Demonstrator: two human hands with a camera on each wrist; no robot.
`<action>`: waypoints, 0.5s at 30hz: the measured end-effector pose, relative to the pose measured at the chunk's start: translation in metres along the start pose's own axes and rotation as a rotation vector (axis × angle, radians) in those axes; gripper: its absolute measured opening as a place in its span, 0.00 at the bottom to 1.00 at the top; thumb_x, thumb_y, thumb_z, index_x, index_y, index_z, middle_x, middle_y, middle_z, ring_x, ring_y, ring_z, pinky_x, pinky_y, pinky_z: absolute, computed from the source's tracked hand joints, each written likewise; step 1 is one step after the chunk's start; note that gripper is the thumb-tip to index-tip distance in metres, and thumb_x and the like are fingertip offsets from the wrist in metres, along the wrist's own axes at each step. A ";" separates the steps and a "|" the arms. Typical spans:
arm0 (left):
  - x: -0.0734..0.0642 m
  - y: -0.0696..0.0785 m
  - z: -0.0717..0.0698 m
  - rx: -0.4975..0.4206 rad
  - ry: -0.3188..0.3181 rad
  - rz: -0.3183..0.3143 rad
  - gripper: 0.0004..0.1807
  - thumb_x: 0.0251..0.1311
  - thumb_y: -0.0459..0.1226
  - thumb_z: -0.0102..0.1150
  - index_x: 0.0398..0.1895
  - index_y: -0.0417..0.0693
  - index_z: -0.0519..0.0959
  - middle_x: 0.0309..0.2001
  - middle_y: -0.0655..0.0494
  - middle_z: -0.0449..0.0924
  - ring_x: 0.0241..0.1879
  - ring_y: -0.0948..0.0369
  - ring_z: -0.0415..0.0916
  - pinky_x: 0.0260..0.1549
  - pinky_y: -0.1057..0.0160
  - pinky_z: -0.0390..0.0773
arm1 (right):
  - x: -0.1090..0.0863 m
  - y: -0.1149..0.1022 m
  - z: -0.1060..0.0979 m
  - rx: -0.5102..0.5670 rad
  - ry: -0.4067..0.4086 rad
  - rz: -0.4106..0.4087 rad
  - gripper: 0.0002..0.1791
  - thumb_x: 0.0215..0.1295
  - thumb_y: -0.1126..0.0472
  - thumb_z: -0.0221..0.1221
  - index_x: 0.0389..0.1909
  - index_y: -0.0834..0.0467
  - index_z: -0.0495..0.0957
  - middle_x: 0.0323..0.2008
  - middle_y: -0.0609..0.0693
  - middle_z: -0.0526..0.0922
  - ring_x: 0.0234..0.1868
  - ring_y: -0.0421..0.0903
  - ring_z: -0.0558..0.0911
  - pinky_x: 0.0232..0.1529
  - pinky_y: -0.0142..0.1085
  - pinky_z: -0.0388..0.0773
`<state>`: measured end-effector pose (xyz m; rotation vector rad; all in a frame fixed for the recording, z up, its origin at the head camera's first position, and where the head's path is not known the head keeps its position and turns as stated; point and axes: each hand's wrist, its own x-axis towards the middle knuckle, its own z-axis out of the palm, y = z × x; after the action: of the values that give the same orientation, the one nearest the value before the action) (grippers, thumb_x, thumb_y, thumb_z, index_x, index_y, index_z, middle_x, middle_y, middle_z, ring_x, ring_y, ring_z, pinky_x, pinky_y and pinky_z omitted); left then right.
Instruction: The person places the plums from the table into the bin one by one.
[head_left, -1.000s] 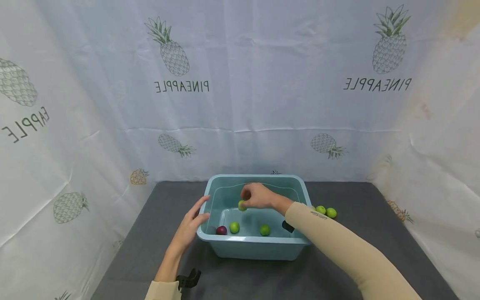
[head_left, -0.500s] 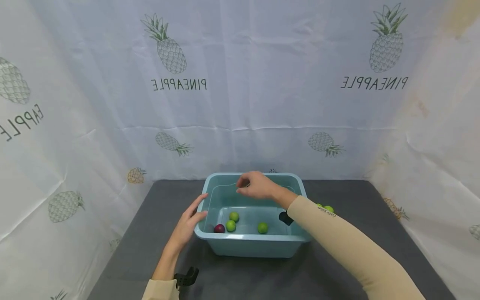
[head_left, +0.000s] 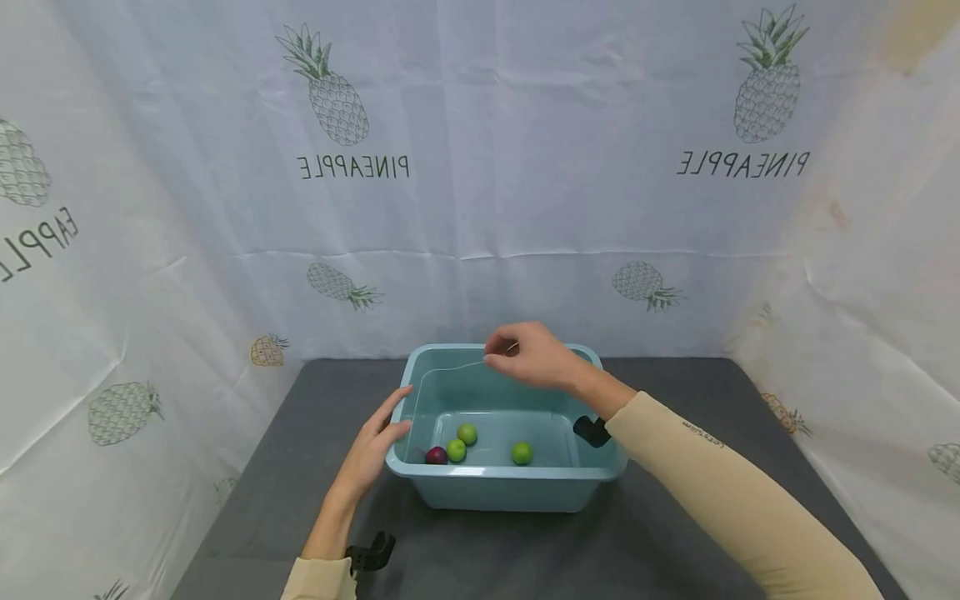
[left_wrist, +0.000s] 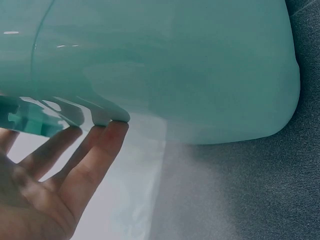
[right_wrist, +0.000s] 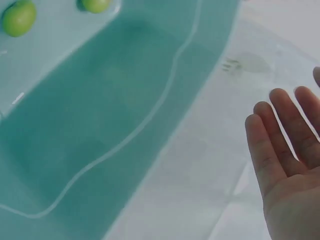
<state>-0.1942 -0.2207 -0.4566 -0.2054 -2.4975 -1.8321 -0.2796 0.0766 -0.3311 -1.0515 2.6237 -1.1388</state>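
Note:
In the head view a blue-green plastic basin (head_left: 495, 493) stands on the dark table. Three small round green fruits lie inside: one behind (head_left: 467, 433), one touching it in front (head_left: 456, 451) and one apart to the right (head_left: 522, 453). A dark red round fruit (head_left: 436, 456) lies at the near left corner. My left hand (head_left: 369, 454) touches the basin's left rim; its fairly straight fingertips (left_wrist: 119, 125) rest against the wall in the left wrist view. Above the basin's back rim hovers my right hand (head_left: 536, 358), holding nothing, fingers loosely extended in the right wrist view.
A white curtain (head_left: 480, 200) printed with pineapples hangs behind and along both sides of the dark table (head_left: 675, 392). My right sleeve (head_left: 720, 475) crosses over the basin's right side and covers part of the table there.
The right hand has let go of a green fruit, which now lies in the basin by another one. That hand has risen and then moved right. The left hand stays at the rim.

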 end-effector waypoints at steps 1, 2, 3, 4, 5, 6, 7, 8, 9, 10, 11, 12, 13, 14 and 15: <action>0.000 0.000 0.000 0.001 -0.001 -0.001 0.29 0.76 0.43 0.50 0.78 0.59 0.62 0.80 0.47 0.51 0.76 0.43 0.53 0.66 0.33 0.59 | -0.003 -0.001 -0.003 0.000 0.010 -0.004 0.11 0.72 0.58 0.60 0.49 0.58 0.83 0.45 0.48 0.84 0.49 0.46 0.82 0.54 0.42 0.78; 0.000 0.000 0.000 -0.001 -0.003 -0.002 0.29 0.76 0.43 0.50 0.78 0.59 0.62 0.80 0.47 0.51 0.76 0.43 0.53 0.66 0.33 0.59 | -0.006 -0.002 -0.006 -0.002 0.019 -0.005 0.11 0.72 0.58 0.60 0.49 0.58 0.83 0.46 0.48 0.84 0.49 0.46 0.82 0.55 0.43 0.77; 0.000 -0.001 0.000 -0.002 -0.002 -0.002 0.29 0.76 0.43 0.50 0.78 0.59 0.62 0.80 0.47 0.51 0.76 0.43 0.53 0.66 0.33 0.59 | -0.009 -0.003 -0.008 -0.006 0.028 -0.006 0.11 0.72 0.57 0.61 0.49 0.58 0.83 0.46 0.48 0.84 0.49 0.46 0.82 0.55 0.44 0.77; 0.000 0.000 0.000 -0.004 -0.004 -0.002 0.29 0.76 0.43 0.50 0.78 0.59 0.62 0.80 0.47 0.51 0.76 0.43 0.53 0.66 0.33 0.60 | -0.011 -0.003 -0.010 -0.015 0.038 -0.005 0.11 0.72 0.57 0.61 0.49 0.58 0.83 0.46 0.48 0.84 0.50 0.46 0.82 0.56 0.44 0.77; 0.000 0.000 0.000 -0.006 -0.004 -0.002 0.29 0.76 0.43 0.50 0.78 0.59 0.62 0.80 0.47 0.51 0.76 0.43 0.53 0.66 0.33 0.60 | -0.015 -0.003 -0.012 -0.023 0.046 -0.008 0.11 0.72 0.57 0.61 0.49 0.58 0.83 0.46 0.48 0.84 0.50 0.47 0.82 0.56 0.45 0.77; 0.000 0.000 0.000 -0.009 -0.006 0.000 0.29 0.76 0.43 0.50 0.78 0.59 0.62 0.80 0.47 0.50 0.76 0.43 0.53 0.65 0.33 0.60 | -0.018 -0.003 -0.014 -0.030 0.055 -0.012 0.11 0.72 0.57 0.61 0.50 0.58 0.83 0.47 0.48 0.84 0.50 0.47 0.82 0.56 0.46 0.77; 0.000 0.000 0.000 -0.010 -0.008 0.000 0.29 0.76 0.42 0.50 0.78 0.59 0.62 0.80 0.47 0.50 0.76 0.43 0.53 0.65 0.34 0.61 | -0.021 -0.002 -0.016 -0.034 0.062 -0.012 0.12 0.72 0.57 0.61 0.50 0.57 0.83 0.47 0.48 0.84 0.51 0.47 0.82 0.56 0.47 0.77; 0.000 0.000 0.000 -0.011 -0.009 0.000 0.29 0.76 0.42 0.50 0.78 0.59 0.62 0.80 0.47 0.50 0.76 0.43 0.53 0.65 0.33 0.61 | -0.025 -0.002 -0.018 -0.036 0.069 -0.015 0.11 0.72 0.57 0.61 0.50 0.58 0.83 0.47 0.49 0.84 0.51 0.48 0.82 0.56 0.48 0.77; 0.000 0.000 0.000 -0.011 -0.010 0.000 0.29 0.76 0.42 0.50 0.78 0.59 0.62 0.80 0.47 0.50 0.76 0.43 0.54 0.65 0.34 0.61 | -0.028 -0.001 -0.020 -0.036 0.076 -0.018 0.11 0.73 0.57 0.61 0.50 0.57 0.83 0.48 0.49 0.84 0.51 0.49 0.82 0.57 0.49 0.77; 0.000 0.001 0.000 -0.014 -0.013 0.000 0.29 0.76 0.42 0.49 0.78 0.58 0.62 0.80 0.46 0.50 0.76 0.42 0.54 0.65 0.33 0.61 | -0.032 0.000 -0.022 -0.035 0.083 -0.016 0.11 0.73 0.57 0.61 0.50 0.57 0.83 0.48 0.49 0.84 0.52 0.49 0.82 0.56 0.49 0.77; 0.000 0.000 0.000 -0.014 -0.013 0.000 0.29 0.76 0.41 0.49 0.78 0.59 0.62 0.80 0.46 0.50 0.76 0.42 0.53 0.65 0.33 0.61 | -0.035 0.001 -0.024 -0.034 0.090 -0.017 0.12 0.73 0.57 0.61 0.50 0.58 0.83 0.48 0.50 0.84 0.52 0.50 0.82 0.56 0.50 0.77; 0.000 0.000 0.000 -0.014 -0.013 0.002 0.29 0.76 0.41 0.49 0.78 0.58 0.62 0.80 0.46 0.50 0.76 0.42 0.53 0.65 0.33 0.61 | -0.039 0.002 -0.026 -0.034 0.097 -0.015 0.12 0.73 0.57 0.60 0.51 0.57 0.83 0.49 0.50 0.84 0.53 0.50 0.82 0.57 0.50 0.76; 0.000 0.000 0.000 -0.014 -0.013 0.001 0.29 0.76 0.41 0.49 0.78 0.58 0.62 0.80 0.46 0.50 0.76 0.42 0.53 0.65 0.33 0.61 | -0.043 0.002 -0.028 -0.033 0.108 -0.008 0.12 0.73 0.57 0.60 0.51 0.57 0.83 0.49 0.50 0.84 0.53 0.50 0.82 0.56 0.50 0.77; 0.000 0.000 0.000 -0.014 -0.013 0.004 0.29 0.76 0.41 0.49 0.78 0.58 0.62 0.80 0.46 0.50 0.76 0.42 0.53 0.65 0.33 0.60 | -0.047 0.003 -0.030 -0.031 0.120 -0.002 0.12 0.73 0.58 0.60 0.51 0.57 0.83 0.49 0.50 0.84 0.53 0.50 0.82 0.56 0.50 0.77; 0.000 0.000 0.001 -0.015 -0.014 0.004 0.29 0.76 0.41 0.49 0.78 0.58 0.62 0.80 0.47 0.50 0.76 0.43 0.52 0.65 0.33 0.60 | -0.051 0.003 -0.033 -0.031 0.134 0.008 0.11 0.73 0.58 0.61 0.51 0.57 0.83 0.49 0.50 0.84 0.53 0.50 0.82 0.56 0.50 0.77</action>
<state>-0.1940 -0.2200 -0.4565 -0.2245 -2.4906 -1.8548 -0.2540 0.1300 -0.3190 -1.0022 2.7528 -1.2115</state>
